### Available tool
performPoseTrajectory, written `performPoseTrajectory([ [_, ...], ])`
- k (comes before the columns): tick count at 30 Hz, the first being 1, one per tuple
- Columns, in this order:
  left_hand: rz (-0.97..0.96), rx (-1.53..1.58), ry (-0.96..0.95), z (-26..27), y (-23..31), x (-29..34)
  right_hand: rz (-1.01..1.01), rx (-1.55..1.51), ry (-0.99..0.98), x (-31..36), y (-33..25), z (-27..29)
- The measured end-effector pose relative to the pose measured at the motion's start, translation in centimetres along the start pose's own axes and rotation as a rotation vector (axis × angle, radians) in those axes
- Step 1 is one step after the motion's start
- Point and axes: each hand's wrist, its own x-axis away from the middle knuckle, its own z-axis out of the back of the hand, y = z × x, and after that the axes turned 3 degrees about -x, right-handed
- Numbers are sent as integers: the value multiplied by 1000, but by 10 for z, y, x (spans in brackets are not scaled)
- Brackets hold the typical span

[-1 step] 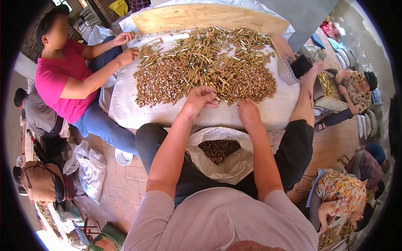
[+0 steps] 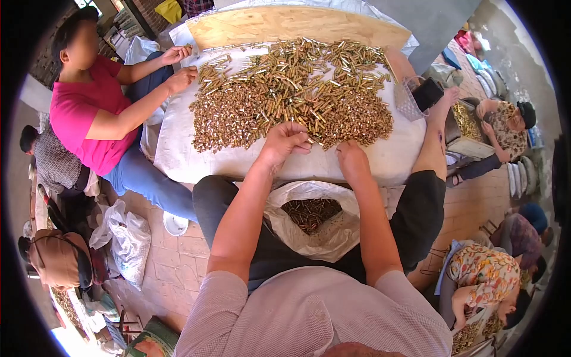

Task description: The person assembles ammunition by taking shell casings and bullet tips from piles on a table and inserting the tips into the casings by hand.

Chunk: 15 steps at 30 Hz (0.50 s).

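A heap of long brass-coloured metal tubes (image 2: pixel 303 74) covers the far part of the white-covered table (image 2: pixel 178 149). Along its near side lie many shorter brass-coloured metal pieces (image 2: pixel 226 116). My left hand (image 2: pixel 286 143) is at the near edge of the heap, thumb and fingertips pinched round a small brass-coloured metal piece (image 2: pixel 310 141). Just to the right, my right hand (image 2: pixel 353 159) is closed with its fingertips by the short pieces; what it holds, if anything, is hidden. Below both hands, an open white sack (image 2: pixel 276 235) between my legs contains dark, slender metal pieces (image 2: pixel 311 215).
A wooden board (image 2: pixel 297 22) borders the table's far side. At left, a co-worker in a pink shirt (image 2: pixel 89 107) handles pieces. A clear plastic basket (image 2: pixel 407 98) with a black phone-like device (image 2: pixel 428 94) stands right. A white bowl (image 2: pixel 175 224) and stuffed bag (image 2: pixel 129 250) are on the floor.
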Motion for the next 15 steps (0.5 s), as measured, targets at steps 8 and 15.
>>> performPoseTrajectory([
  [8, 14, 48, -66, -4, -8, 3, -336, -1271, -213, 9, -38, 18],
  [15, 34, 63, -66, -9, -11, 4, -321, -1516, -146, 14, -43, 6],
])
